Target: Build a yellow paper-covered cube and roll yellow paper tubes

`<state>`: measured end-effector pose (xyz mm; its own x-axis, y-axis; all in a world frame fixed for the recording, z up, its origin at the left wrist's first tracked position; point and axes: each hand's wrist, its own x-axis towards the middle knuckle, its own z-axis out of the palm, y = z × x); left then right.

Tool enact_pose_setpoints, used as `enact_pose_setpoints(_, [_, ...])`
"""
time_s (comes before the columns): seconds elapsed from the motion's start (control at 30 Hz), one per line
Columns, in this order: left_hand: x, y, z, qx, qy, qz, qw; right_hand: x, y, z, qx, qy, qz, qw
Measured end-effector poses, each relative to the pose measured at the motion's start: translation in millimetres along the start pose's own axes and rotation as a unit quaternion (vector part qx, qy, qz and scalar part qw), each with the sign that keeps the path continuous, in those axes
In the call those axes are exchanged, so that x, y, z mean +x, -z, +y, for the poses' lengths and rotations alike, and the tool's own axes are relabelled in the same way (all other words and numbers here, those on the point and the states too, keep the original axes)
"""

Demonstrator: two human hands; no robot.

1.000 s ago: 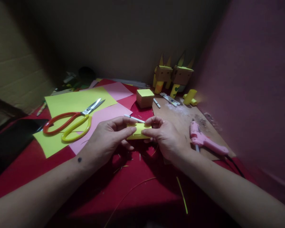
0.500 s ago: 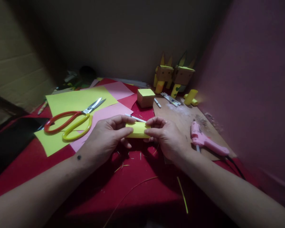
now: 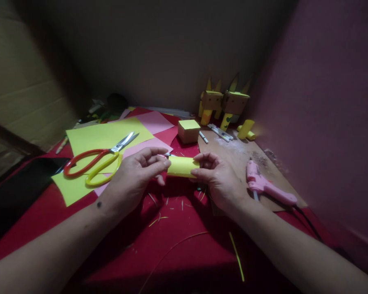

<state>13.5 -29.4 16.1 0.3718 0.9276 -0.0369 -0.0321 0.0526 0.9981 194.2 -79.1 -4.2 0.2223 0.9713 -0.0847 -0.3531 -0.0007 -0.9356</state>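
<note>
Between my hands, above the red cloth, is a small curved piece of yellow paper (image 3: 182, 167). My left hand (image 3: 142, 171) pinches its left end with thumb and fingers. At the opposite end, my right hand (image 3: 219, 177) grips it, thumb in front and fingers behind. Left of my hands, scissors (image 3: 106, 159) with one red and one yellow handle lie on sheets of yellow paper (image 3: 107, 132). Just beyond the held piece stands a small cardboard box (image 3: 188, 132) with a yellow top. A pen partly shows behind my left fingers.
A pink glue gun (image 3: 268, 183) lies on a cardboard sheet (image 3: 230, 163) at right. Behind it are white markers (image 3: 220, 132), yellow paper tubes (image 3: 245, 130) and two cardboard figures (image 3: 234, 102). Thin paper scraps (image 3: 236, 257) litter the red cloth (image 3: 184, 249). A pink wall rises at right.
The yellow piece has turned slightly and shifted a little right in my hands, showing more of its upper face. My left fingers have slid toward its edge. The camera view has shifted slightly.
</note>
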Motion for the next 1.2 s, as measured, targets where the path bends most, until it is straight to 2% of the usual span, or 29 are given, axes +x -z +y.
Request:
enact_pose_setpoints(0.17, [2.3, -1.8, -2.3, 0.023, 0.004, 0.011, 1.0, -0.8, -2.8, 0.3, 0.011, -0.002, -0.007, 1.0])
enact_pose_setpoints(0.33, [-0.4, -3.7, -4.5, 0.036, -0.035, 0.01, 0.999, -2.5, -8.0, 1.9, -0.007, -0.01, -0.024, 1.0])
enact_pose_setpoints(0.67, [-3.2, -3.1, -2.0, 0.016, -0.009, -0.026, 0.999, -1.2, -10.9, 2.3, 0.012, -0.015, 0.014, 1.0])
enact_pose_setpoints(0.93, [-0.2, -3.2, -5.8, 0.001, -0.009, -0.02, 1.0, -0.3, -8.0, 3.4, 0.008, -0.019, 0.016, 1.0])
enact_pose_setpoints(1.2, [-1.7, -4.1, -1.9, 0.064, -0.055, -0.009, 0.996, -0.5, -8.1, -0.2, 0.02, -0.031, 0.022, 0.999])
